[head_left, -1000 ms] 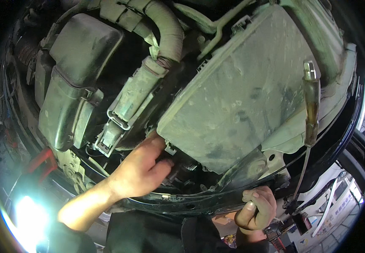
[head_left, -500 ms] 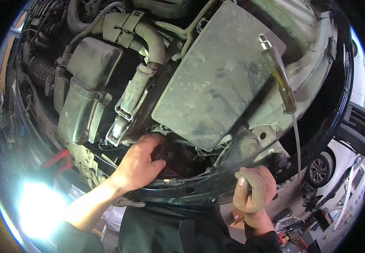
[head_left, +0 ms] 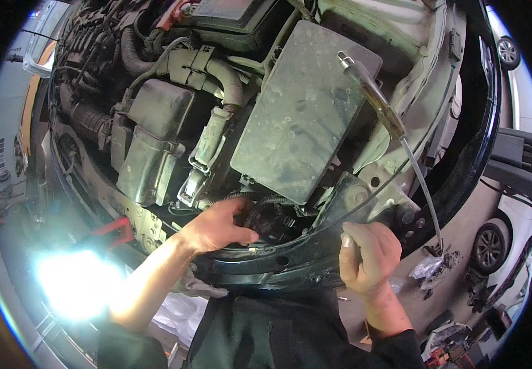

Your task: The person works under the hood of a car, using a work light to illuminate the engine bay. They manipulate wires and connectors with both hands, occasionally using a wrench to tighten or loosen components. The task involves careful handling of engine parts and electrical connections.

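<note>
My left hand (head_left: 220, 226) reaches in over the front rail into the dark gap before the black box cover (head_left: 306, 117). Its thumb stands apart from the bent fingers, whose tips are lost in shadow beside a corrugated hose (head_left: 232, 198). On the right, my right hand (head_left: 370, 255) is held above the front rail, fingers curled in against the thumb; whatever lies between them is hidden. Above it, a slim tool with an amber see-through handle (head_left: 373, 98) and silver tip slants over the cover's right edge. A thin grey lead (head_left: 422, 181) runs down from it.
A ribbed air duct (head_left: 229, 83) and a dark plastic housing (head_left: 152, 141) sit left of the cover. A bright work lamp (head_left: 81, 283) with a red bracket (head_left: 118, 232) glares at lower left. The black front rail (head_left: 266, 267) crosses before me. A white car (head_left: 518, 237) stands at right.
The view has shifted, showing more of the engine bay's far side. My left hand stays at the gap, its thumb a little straighter. My right hand keeps its curl.
</note>
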`<move>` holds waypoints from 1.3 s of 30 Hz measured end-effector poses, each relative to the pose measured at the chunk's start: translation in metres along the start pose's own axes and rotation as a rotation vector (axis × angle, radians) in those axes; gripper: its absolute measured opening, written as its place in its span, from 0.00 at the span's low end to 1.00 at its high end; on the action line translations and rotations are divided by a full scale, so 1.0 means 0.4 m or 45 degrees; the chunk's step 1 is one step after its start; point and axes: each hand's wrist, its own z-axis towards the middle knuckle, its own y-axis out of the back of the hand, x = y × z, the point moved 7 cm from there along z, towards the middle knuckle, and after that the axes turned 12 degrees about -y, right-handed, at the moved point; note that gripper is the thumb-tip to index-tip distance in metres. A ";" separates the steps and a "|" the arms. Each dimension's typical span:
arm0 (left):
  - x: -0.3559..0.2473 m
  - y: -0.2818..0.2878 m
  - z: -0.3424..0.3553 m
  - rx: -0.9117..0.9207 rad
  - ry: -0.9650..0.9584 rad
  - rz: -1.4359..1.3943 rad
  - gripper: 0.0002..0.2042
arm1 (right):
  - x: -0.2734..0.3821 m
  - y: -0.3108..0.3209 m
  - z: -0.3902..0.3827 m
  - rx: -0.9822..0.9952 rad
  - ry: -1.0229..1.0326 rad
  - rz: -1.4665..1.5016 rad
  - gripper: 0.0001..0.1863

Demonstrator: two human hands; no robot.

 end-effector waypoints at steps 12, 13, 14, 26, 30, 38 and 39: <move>0.001 0.011 -0.023 -0.005 0.123 -0.549 0.21 | -0.001 0.003 -0.001 -0.015 -0.019 0.008 0.12; -0.008 0.009 -0.024 -0.031 0.120 -0.658 0.20 | -0.001 0.004 -0.001 -0.019 -0.017 0.012 0.12; -0.019 0.005 -0.018 0.008 0.137 -0.374 0.19 | -0.001 0.003 -0.001 -0.023 -0.013 0.016 0.11; -0.084 -0.019 0.034 -0.259 -0.218 1.253 0.23 | 0.004 0.000 0.001 -0.015 -0.025 0.019 0.10; -0.122 -0.029 0.044 -0.264 -0.263 1.331 0.23 | -0.001 0.000 -0.003 -0.011 -0.041 0.010 0.11; -0.086 -0.036 0.104 0.045 -0.536 1.252 0.21 | 0.004 -0.001 -0.003 -0.003 -0.052 -0.012 0.11; -0.082 -0.042 0.105 0.053 -0.578 1.317 0.20 | 0.005 0.000 -0.002 -0.007 -0.049 -0.007 0.11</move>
